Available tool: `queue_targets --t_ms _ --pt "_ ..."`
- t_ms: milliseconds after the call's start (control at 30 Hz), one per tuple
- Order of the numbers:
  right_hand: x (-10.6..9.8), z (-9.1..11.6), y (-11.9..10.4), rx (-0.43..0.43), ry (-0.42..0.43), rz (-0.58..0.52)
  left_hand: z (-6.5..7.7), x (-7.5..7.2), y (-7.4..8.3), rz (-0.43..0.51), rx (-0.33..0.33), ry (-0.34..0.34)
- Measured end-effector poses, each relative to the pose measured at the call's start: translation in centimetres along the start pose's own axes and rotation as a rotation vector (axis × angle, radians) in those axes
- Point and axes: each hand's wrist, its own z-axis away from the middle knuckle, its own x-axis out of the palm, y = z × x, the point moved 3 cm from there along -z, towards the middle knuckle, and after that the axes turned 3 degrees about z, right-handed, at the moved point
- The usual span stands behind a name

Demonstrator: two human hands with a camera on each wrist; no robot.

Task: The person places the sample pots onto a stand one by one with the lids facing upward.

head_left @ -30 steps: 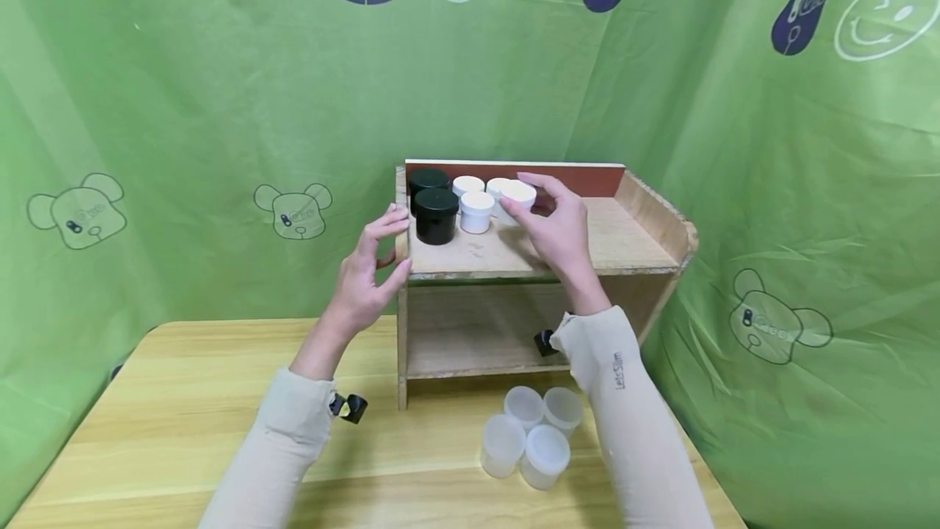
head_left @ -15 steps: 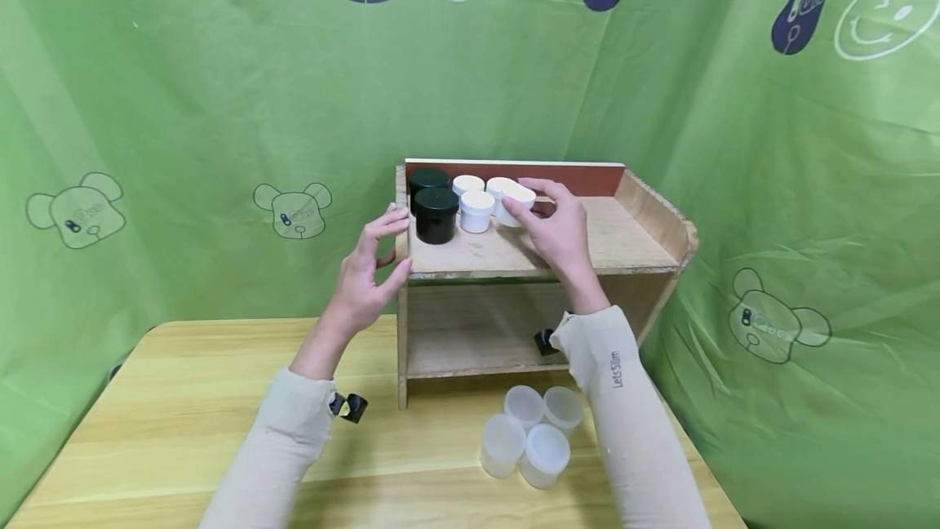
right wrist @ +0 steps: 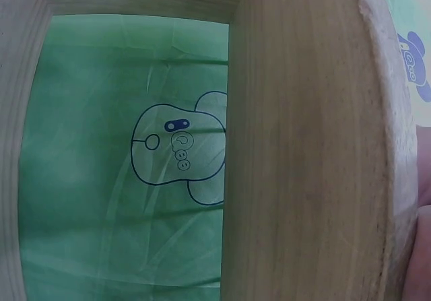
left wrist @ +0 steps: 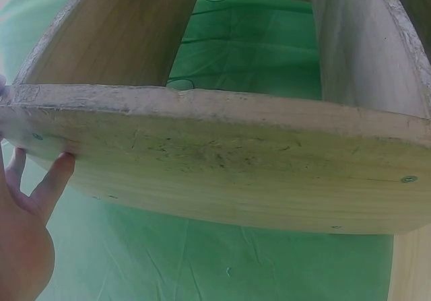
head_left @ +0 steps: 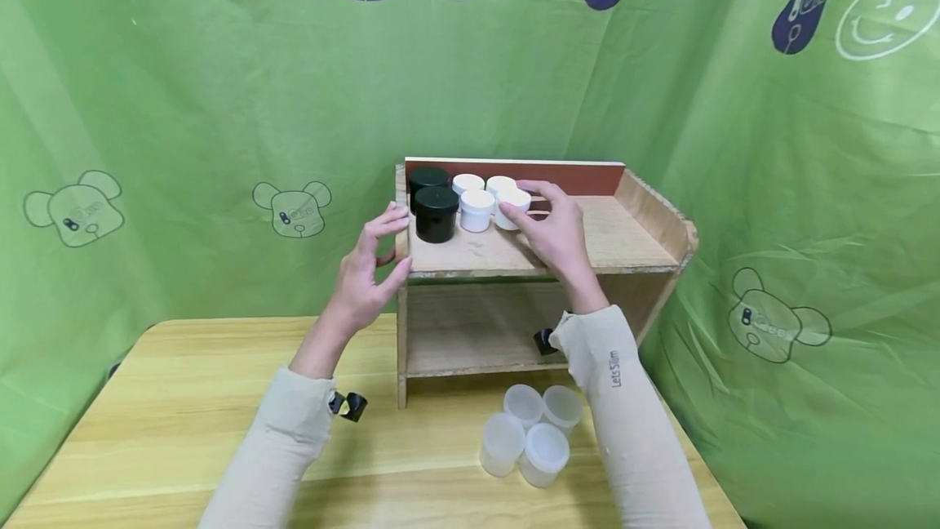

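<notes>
My right hand (head_left: 556,233) pinches a small white lidded jar (head_left: 513,209) between thumb and fingers on the top board of a wooden shelf unit (head_left: 539,274). That jar sits close to another white jar (head_left: 476,211) on its left, with two more white jars behind. Two black lidded jars, the front one (head_left: 436,215) fully visible, stand at the board's left end. My left hand (head_left: 365,272) has its fingers spread against the unit's left side panel; in the left wrist view the fingertips (left wrist: 64,163) touch the panel's outer face. In the right wrist view only a sliver of hand shows.
Several translucent lidded tubs (head_left: 503,445) stand grouped on the wooden table (head_left: 220,415) before the shelf unit. A lower shelf (head_left: 470,333) lies under the top board. Green printed cloth (head_left: 220,104) hangs behind and at both sides.
The white jar in my right hand has shifted slightly left and down, into line with the front white jar. My left hand has stayed on the side panel.
</notes>
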Motion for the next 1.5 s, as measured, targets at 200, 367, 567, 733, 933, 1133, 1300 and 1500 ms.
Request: queue_targets --t_ms 200,367,567,733,933,1133,1300,1500 --pt "0.01 -0.10 0.05 0.017 -0.017 0.023 -0.07 -0.03 0.01 0.000 0.007 0.001" --pt "0.10 -0.11 0.02 0.016 -0.024 0.029 -0.05 -0.04 0.03 -0.002 0.008 0.004" --pt "0.15 0.02 0.15 0.028 -0.037 0.055 0.17 0.07 -0.11 0.003 -0.005 0.003" --pt "0.20 0.07 0.28 0.045 -0.051 0.067 0.31 0.20 -0.19 0.004 -0.008 0.002" --pt "0.23 -0.07 0.13 0.048 -0.056 0.081 0.17 0.08 -0.15 0.003 0.006 0.008" --pt "0.37 -0.13 0.08 0.052 -0.054 0.081 0.13 -0.08 -0.07 0.005 0.010 0.011" --pt "0.35 -0.08 0.25 0.054 -0.055 0.091 0.15 -0.06 -0.10 0.003 0.011 0.007" --pt "0.21 -0.09 0.23 0.041 -0.055 0.099 0.03 0.05 -0.11 0.009 0.012 0.005"
